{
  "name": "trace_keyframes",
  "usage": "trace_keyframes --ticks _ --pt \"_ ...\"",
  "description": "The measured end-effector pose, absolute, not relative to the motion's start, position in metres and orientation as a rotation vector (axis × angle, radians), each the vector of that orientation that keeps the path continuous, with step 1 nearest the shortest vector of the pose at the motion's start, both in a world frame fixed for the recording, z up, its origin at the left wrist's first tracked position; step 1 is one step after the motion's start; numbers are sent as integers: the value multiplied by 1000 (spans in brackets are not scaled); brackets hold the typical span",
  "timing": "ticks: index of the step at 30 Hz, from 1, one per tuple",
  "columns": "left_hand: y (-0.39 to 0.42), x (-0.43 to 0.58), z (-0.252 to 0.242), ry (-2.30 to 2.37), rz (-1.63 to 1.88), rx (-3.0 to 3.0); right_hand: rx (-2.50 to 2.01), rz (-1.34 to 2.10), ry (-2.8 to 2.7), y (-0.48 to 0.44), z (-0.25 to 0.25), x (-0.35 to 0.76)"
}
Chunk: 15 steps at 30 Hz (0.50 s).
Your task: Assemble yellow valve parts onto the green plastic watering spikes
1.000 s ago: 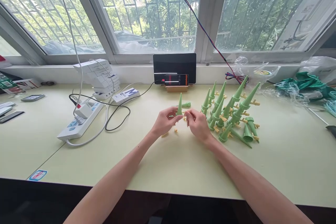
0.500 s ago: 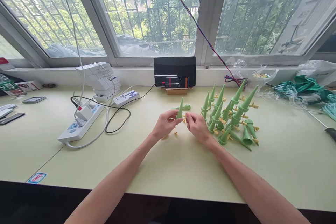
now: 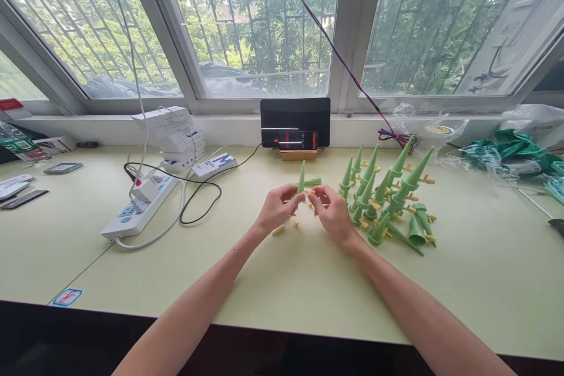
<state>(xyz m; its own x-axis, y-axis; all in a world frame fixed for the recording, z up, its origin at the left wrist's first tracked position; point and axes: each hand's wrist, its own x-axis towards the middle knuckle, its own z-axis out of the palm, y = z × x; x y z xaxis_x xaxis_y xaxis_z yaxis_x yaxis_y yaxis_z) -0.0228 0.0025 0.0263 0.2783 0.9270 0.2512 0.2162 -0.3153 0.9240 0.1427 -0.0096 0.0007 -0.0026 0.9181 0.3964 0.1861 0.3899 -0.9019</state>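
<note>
My left hand (image 3: 280, 209) grips a green plastic plant watering spike (image 3: 302, 178), its tip pointing up. Close beside it, my right hand (image 3: 329, 210) pinches a small yellow valve (image 3: 310, 192) against the spike's side; the fingers partly cover it. Behind my hands another green spike (image 3: 314, 181) lies on its side. Small yellow pieces (image 3: 296, 224) lie on the table just below my hands. To the right stands a cluster of green spikes (image 3: 369, 192) with yellow valves on their sides, several upright and some lying down.
A phone (image 3: 298, 140) leans on a black tablet (image 3: 295, 111) by the window. On the left are a power strip (image 3: 145, 205), cables and stacked white boxes (image 3: 170, 135). Green plastic wrapping (image 3: 506, 153) and a screwdriver (image 3: 540, 204) lie at the right.
My right hand has moved slightly closer to the spike, bringing the yellow valve up to its side. The view has shifted a little; the cluster stays as it was.
</note>
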Motion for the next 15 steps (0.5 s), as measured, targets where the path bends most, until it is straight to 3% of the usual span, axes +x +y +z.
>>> trace_keyframes --ticks 15 --pt "1 -21 24 1026 1128 1748 -1027 874 -1376 -8 -4 143"
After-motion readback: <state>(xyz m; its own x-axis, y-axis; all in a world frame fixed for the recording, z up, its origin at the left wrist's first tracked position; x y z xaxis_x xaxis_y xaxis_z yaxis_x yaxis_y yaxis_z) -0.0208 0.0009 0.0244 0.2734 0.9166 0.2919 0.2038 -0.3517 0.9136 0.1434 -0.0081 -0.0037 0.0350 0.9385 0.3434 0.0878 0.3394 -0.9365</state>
